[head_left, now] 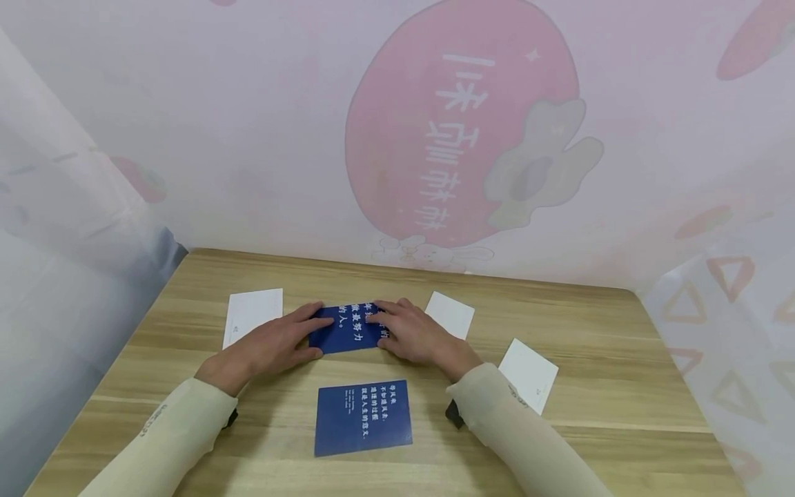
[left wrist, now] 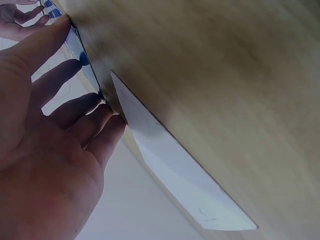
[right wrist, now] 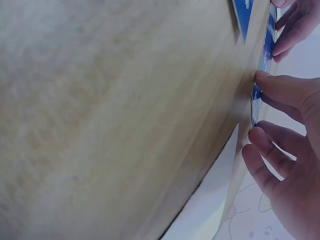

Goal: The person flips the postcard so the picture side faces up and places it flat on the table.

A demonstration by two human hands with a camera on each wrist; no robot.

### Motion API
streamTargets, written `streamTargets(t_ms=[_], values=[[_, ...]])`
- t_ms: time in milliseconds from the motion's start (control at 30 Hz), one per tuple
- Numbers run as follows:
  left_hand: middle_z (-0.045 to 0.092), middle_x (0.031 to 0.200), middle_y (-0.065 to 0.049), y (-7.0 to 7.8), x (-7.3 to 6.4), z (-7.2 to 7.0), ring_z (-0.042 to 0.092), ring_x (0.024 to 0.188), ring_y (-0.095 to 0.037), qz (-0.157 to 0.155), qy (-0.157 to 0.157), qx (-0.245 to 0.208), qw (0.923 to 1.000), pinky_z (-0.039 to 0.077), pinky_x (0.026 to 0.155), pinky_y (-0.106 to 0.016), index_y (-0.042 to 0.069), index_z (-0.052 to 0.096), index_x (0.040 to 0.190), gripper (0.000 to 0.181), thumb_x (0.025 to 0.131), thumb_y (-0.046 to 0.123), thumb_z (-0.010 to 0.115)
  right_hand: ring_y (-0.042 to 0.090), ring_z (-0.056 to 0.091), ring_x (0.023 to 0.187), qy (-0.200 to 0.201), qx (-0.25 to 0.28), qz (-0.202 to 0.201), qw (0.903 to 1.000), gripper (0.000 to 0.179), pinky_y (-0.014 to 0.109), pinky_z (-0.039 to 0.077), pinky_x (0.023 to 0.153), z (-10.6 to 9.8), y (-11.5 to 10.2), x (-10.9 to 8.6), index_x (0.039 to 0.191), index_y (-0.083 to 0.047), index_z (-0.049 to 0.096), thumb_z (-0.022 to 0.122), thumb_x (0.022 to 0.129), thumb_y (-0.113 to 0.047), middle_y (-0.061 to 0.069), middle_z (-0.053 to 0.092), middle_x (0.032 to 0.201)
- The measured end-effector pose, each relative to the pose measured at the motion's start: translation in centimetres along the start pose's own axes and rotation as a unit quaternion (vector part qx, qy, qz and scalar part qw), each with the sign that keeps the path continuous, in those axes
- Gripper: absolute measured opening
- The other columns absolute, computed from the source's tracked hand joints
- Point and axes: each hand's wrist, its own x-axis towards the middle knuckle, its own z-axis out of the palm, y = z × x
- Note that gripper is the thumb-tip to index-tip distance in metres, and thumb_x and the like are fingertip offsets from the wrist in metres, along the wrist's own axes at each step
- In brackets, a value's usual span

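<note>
Head: far blue card [head_left: 348, 333] lies between left fingers [head_left: 317, 324] and right fingers [head_left: 386, 319].

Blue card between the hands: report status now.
Left hand and right hand touching far blue card, one at each end. Near blue card lies apart. White cards off to both sides. Nothing seen in the way.
</note>
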Motion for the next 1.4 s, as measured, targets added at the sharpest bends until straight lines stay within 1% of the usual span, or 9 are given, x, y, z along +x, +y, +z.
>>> streamTargets(t_ms=[200, 333, 467, 567, 767, 900, 1033, 1167, 1400], values=[[0.035, 0.174, -0.026, 0.0, 0.0, 0.0, 0.047, 0.153, -0.049, 0.003, -0.003, 0.001, 1.0000, 0.049, 0.118, -0.062, 0.009, 0.055, 0.160, 0.059, 0.107, 0.031, 0.072, 0.030, 0.051, 0.149, 0.011, -0.002, -0.014, 0.9998, 0.048, 0.045, 0.044, 0.126, 0.2, 0.3, -0.2, 0.156, -0.018, 0.062, 0.068, 0.109, -0.029, 0.010, 0.042, 0.174], [0.034, 0.175, -0.026, 0.1, -0.2, 0.0, 0.047, 0.154, -0.049, 0.000, -0.002, -0.004, 1.0000, 0.048, 0.119, -0.062, 0.010, 0.055, 0.160, 0.059, 0.108, 0.032, 0.070, 0.030, 0.049, 0.153, 0.014, 0.007, -0.008, 0.9998, 0.046, 0.046, 0.040, 0.129, 0.1, 0.2, -0.2, 0.154, -0.018, 0.063, 0.067, 0.110, -0.030, 0.009, 0.044, 0.173], [0.036, 0.174, -0.024, 0.0, -0.3, 0.1, 0.043, 0.157, -0.048, 0.003, 0.009, -0.008, 0.9999, 0.047, 0.120, -0.062, 0.011, 0.055, 0.160, 0.059, 0.108, 0.034, 0.071, 0.031, 0.047, 0.157, 0.021, 0.016, 0.001, 0.9997, 0.046, 0.046, 0.039, 0.131, 0.0, 0.0, -0.2, 0.154, -0.017, 0.063, 0.065, 0.111, -0.033, 0.009, 0.048, 0.171], [0.040, 0.172, -0.023, -0.2, -0.5, 0.1, 0.040, 0.159, -0.048, 0.010, 0.022, -0.010, 0.9997, 0.045, 0.122, -0.063, 0.011, 0.057, 0.158, 0.058, 0.107, 0.035, 0.072, 0.031, 0.049, 0.155, 0.030, 0.014, 0.006, 0.9994, 0.046, 0.046, 0.041, 0.129, 0.0, -0.1, -0.2, 0.153, -0.017, 0.064, 0.065, 0.111, -0.036, 0.009, 0.050, 0.168], [0.045, 0.171, -0.019, -0.8, -0.7, 0.0, 0.038, 0.160, -0.045, 0.009, 0.039, -0.015, 0.9991, 0.042, 0.124, -0.064, 0.014, 0.059, 0.157, 0.056, 0.107, 0.033, 0.072, 0.029, 0.054, 0.148, 0.054, -0.002, 0.012, 0.9985, 0.044, 0.049, 0.046, 0.124, 0.2, -0.3, -0.2, 0.148, -0.018, 0.068, 0.065, 0.110, -0.039, 0.009, 0.057, 0.163], [0.047, 0.169, -0.018, -1.3, -0.9, -0.3, 0.040, 0.158, -0.044, 0.005, 0.050, -0.021, 0.9985, 0.042, 0.123, -0.065, 0.014, 0.061, 0.155, 0.052, 0.108, 0.031, 0.071, 0.028, 0.053, 0.148, 0.066, -0.011, 0.008, 0.9977, 0.044, 0.052, 0.048, 0.120, 0.2, -0.8, 0.0, 0.146, -0.017, 0.070, 0.064, 0.110, -0.043, 0.007, 0.059, 0.161], [0.050, 0.166, -0.020, -1.7, -0.9, -0.8, 0.041, 0.156, -0.047, 0.007, 0.060, -0.022, 0.9980, 0.041, 0.123, -0.067, 0.012, 0.063, 0.153, 0.049, 0.107, 0.027, 0.072, 0.028, 0.052, 0.150, 0.076, -0.019, -0.002, 0.9969, 0.046, 0.052, 0.048, 0.120, 0.1, -1.4, 0.4, 0.146, -0.018, 0.070, 0.063, 0.110, -0.047, 0.006, 0.060, 0.160], [0.053, 0.163, -0.022, -2.1, -1.0, -1.1, 0.041, 0.156, -0.050, 0.010, 0.061, -0.021, 0.9979, 0.039, 0.124, -0.069, 0.010, 0.063, 0.153, 0.049, 0.107, 0.025, 0.072, 0.027, 0.054, 0.148, 0.086, -0.027, -0.011, 0.9958, 0.046, 0.050, 0.049, 0.120, 0.1, -2.0, 0.7, 0.145, -0.018, 0.071, 0.064, 0.110, -0.047, 0.005, 0.062, 0.158], [0.053, 0.163, -0.024, -3.2, -1.2, -1.3, 0.039, 0.155, -0.053, 0.015, 0.063, -0.019, 0.9977, 0.037, 0.124, -0.070, 0.009, 0.063, 0.152, 0.048, 0.107, 0.024, 0.071, 0.024, 0.054, 0.148, 0.083, -0.031, -0.007, 0.9960, 0.048, 0.047, 0.047, 0.122, 0.1, -3.1, 1.3, 0.146, -0.019, 0.070, 0.065, 0.109, -0.049, 0.003, 0.061, 0.158]])
